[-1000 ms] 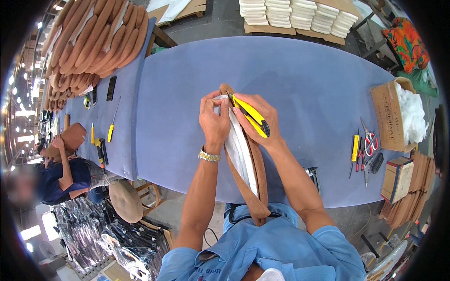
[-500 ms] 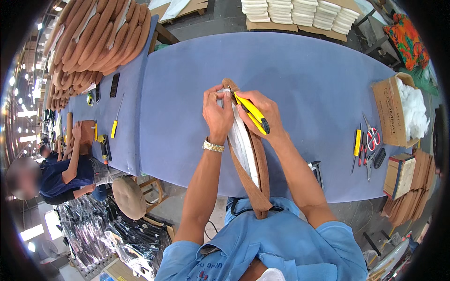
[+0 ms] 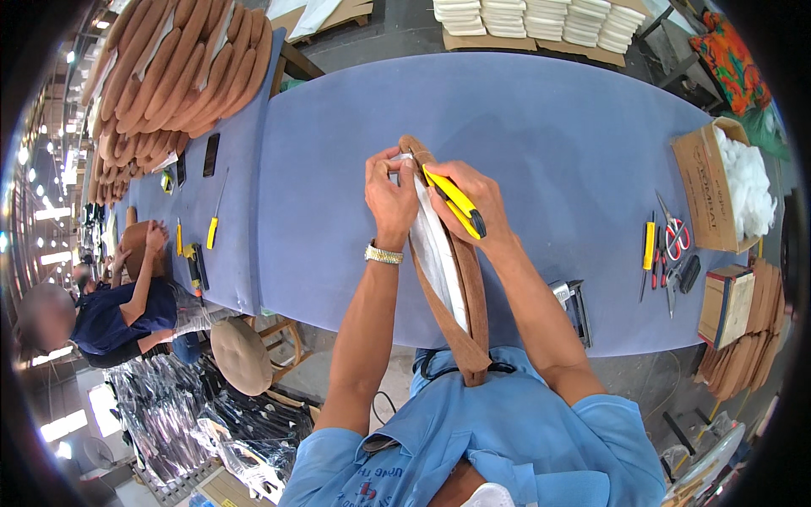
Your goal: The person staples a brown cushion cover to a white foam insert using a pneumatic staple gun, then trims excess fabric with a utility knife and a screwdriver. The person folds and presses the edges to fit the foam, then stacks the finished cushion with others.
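Observation:
A long, narrow brown fabric-covered piece stands between my arms, its far end over the table and its near end against my shirt. White material shows along its open middle. My left hand pinches the piece near its far end, thumb and fingers closed on the edge. In my right hand is a yellow-and-black hand tool, its handle slanting down to the right. The tool's working tip meets the fabric beside my left fingertips and is mostly hidden.
The blue-covered table carries red-handled scissors, a yellow-handled screwdriver and a box of white stuffing at right. A black metal tool lies near the front edge. Brown padded pieces are piled at far left; a co-worker works there.
My hands keep nearly the same grip at the far end of the brown piece. The view has shifted slightly; the co-worker's hands and brown piece have changed position.

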`<control>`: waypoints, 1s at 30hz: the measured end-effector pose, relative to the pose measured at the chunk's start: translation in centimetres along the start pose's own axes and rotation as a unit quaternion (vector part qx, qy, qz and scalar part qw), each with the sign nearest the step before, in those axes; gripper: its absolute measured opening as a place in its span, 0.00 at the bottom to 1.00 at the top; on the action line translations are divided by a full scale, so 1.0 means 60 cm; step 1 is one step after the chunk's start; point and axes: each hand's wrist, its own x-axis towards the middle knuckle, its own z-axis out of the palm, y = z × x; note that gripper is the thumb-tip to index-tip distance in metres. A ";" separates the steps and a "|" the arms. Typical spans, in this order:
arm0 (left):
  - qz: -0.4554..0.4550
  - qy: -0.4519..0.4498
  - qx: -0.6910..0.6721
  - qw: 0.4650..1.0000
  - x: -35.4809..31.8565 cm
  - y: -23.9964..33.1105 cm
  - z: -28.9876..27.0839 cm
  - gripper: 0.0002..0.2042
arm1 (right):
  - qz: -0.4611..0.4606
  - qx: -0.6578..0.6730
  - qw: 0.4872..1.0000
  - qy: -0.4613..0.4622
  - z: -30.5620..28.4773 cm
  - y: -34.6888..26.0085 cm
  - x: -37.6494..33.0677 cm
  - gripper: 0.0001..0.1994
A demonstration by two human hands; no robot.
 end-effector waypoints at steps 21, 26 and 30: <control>-0.244 -0.061 -0.303 0.919 0.011 -0.005 -0.021 0.07 | 0.058 0.033 0.998 0.012 -0.048 -0.048 -0.078 0.14; -0.299 -0.082 -0.376 0.873 0.013 0.014 -0.041 0.07 | 0.072 0.035 0.997 0.006 -0.060 -0.067 -0.106 0.14; -0.272 -0.077 -0.376 0.883 0.010 0.026 -0.040 0.08 | 0.053 0.021 0.998 0.021 -0.068 -0.077 -0.135 0.14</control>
